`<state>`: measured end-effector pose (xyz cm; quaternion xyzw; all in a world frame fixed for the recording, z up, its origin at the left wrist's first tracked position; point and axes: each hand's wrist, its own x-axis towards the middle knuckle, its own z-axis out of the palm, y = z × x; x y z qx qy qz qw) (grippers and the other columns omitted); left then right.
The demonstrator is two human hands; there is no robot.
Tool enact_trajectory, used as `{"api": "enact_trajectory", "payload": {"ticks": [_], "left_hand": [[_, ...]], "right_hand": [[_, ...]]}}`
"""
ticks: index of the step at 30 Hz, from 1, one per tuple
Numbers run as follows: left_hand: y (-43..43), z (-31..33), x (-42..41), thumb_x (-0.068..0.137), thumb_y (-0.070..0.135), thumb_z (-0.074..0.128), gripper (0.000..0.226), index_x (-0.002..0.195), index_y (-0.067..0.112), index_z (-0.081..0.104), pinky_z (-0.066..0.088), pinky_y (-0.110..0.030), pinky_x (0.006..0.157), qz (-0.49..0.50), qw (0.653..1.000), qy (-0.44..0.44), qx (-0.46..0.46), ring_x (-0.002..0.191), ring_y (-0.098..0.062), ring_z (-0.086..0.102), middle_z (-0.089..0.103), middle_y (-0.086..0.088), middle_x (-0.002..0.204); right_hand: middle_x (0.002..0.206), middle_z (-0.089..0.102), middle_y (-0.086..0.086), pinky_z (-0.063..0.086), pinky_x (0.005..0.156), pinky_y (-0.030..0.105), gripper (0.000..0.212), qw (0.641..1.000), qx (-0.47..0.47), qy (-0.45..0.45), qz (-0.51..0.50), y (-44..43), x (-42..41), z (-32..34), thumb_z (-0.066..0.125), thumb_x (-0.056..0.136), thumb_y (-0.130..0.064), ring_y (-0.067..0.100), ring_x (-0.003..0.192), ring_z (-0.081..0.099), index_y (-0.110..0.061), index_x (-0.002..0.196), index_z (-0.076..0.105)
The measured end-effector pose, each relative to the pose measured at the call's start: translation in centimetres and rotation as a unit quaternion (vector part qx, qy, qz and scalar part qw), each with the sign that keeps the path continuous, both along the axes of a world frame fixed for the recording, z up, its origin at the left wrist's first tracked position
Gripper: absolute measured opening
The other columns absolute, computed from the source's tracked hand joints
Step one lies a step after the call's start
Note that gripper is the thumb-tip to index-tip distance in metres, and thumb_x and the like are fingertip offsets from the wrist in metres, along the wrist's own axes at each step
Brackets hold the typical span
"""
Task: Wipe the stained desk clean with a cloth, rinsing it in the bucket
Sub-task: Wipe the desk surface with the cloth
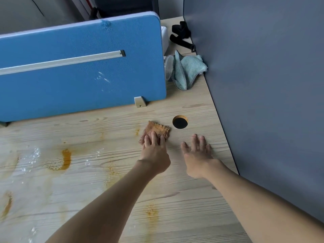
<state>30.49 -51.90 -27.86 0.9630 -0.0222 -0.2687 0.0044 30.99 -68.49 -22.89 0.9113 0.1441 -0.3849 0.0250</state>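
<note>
Right now your left hand (154, 149) lies flat on the cloth (157, 129), fingers straight and pressing it to the table (175, 199) without gripping it. The cloth is brown-orange and crumpled. It sits near the middle of the view, with the round hole (180, 122) just beside it at two o'clock. Your right hand (198, 153) rests at three o'clock of the left, palm down on bare wood, fingers spread and relaxed, apart from the cloth. Orange stains (66, 159) and white specks streak the table from seven to nine o'clock of the cloth. A blue divider (78, 71) stands at ten o'clock. A teal rag (188, 71) lies bunched at twelve o'clock of the hole, against the grey partition (263, 85).
</note>
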Motion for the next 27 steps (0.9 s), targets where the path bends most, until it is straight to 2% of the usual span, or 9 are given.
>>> {"api": "enact_trajectory", "payload": {"ticks": [3, 8, 11, 14, 18, 23, 27], "left_hand": [[-0.5, 0.6, -2.8, 0.078, 0.031, 0.019, 0.085, 0.157, 0.004, 0.003, 0.010, -0.060, 0.121, -0.018, 0.999, 0.030, -0.005, 0.149, -0.049, -0.010, -0.003, -0.025, 0.164], [-0.2, 3.9, -2.3, 0.090, 0.016, 0.039, 0.077, 0.158, 0.011, 0.005, 0.006, -0.056, 0.123, 0.019, 0.998, 0.044, -0.042, 0.148, -0.050, -0.007, -0.009, -0.025, 0.162], [-0.5, 3.9, -1.7, 0.089, 0.015, 0.041, 0.080, 0.159, 0.009, 0.002, 0.006, -0.055, 0.123, 0.020, 0.999, 0.036, -0.030, 0.148, -0.051, -0.008, -0.011, -0.027, 0.162], [-0.9, 3.3, -3.9, 0.088, 0.017, 0.041, 0.081, 0.158, 0.008, 0.002, 0.008, -0.056, 0.123, 0.008, 0.999, 0.037, -0.018, 0.148, -0.051, -0.008, -0.010, -0.028, 0.161], [-1.5, 3.1, -6.5, 0.085, 0.012, 0.036, 0.080, 0.158, 0.010, 0.003, 0.011, -0.057, 0.122, -0.022, 0.998, 0.056, -0.027, 0.148, -0.050, -0.011, -0.009, -0.027, 0.162], [-0.7, 4.3, -4.5, 0.092, 0.009, 0.041, 0.078, 0.159, 0.011, 0.000, 0.018, -0.057, 0.121, 0.026, 0.998, 0.052, -0.021, 0.148, -0.051, -0.006, -0.014, -0.025, 0.162], [-2.0, 3.9, -6.0, 0.091, 0.014, 0.040, 0.081, 0.158, 0.008, -0.004, 0.008, -0.057, 0.122, 0.036, 0.998, 0.052, -0.013, 0.147, -0.051, -0.013, -0.016, -0.030, 0.160]], "right_hand": [[0.156, -0.036, 0.024, -0.007, 0.120, 0.060, 0.087, 1.000, 0.018, 0.001, -0.009, -0.5, -0.2, 0.6, 0.039, 0.092, 0.001, 0.049, 0.144, -0.028, -0.021, 0.159, -0.011], [0.158, -0.034, 0.022, 0.000, 0.119, 0.065, 0.085, 1.000, 0.013, 0.019, 0.011, -0.5, -3.5, 1.2, 0.040, 0.092, 0.002, 0.048, 0.145, -0.026, -0.019, 0.159, -0.007], [0.156, -0.037, 0.023, -0.002, 0.118, 0.067, 0.087, 0.999, -0.014, 0.004, 0.046, -0.4, -5.7, 0.9, 0.042, 0.093, -0.006, 0.050, 0.143, -0.030, -0.021, 0.158, -0.014], [0.156, -0.036, 0.023, -0.001, 0.117, 0.068, 0.084, 0.999, -0.024, 0.012, 0.046, 0.0, -5.3, 0.6, 0.044, 0.095, -0.011, 0.051, 0.143, -0.028, -0.021, 0.158, -0.011], [0.155, -0.038, 0.022, 0.000, 0.117, 0.068, 0.083, 0.998, -0.029, 0.025, 0.039, 0.3, -5.0, 0.9, 0.042, 0.095, -0.007, 0.051, 0.143, -0.028, -0.021, 0.159, -0.010], [0.155, -0.039, 0.021, -0.001, 0.118, 0.067, 0.084, 0.999, -0.024, 0.022, 0.038, 0.0, -5.1, 0.9, 0.042, 0.096, -0.007, 0.050, 0.143, -0.029, -0.022, 0.158, -0.013], [0.156, -0.038, 0.020, -0.002, 0.118, 0.067, 0.084, 0.999, -0.023, 0.025, 0.037, 0.1, -5.3, 1.0, 0.040, 0.095, -0.006, 0.049, 0.144, -0.029, -0.022, 0.158, -0.012]]}}
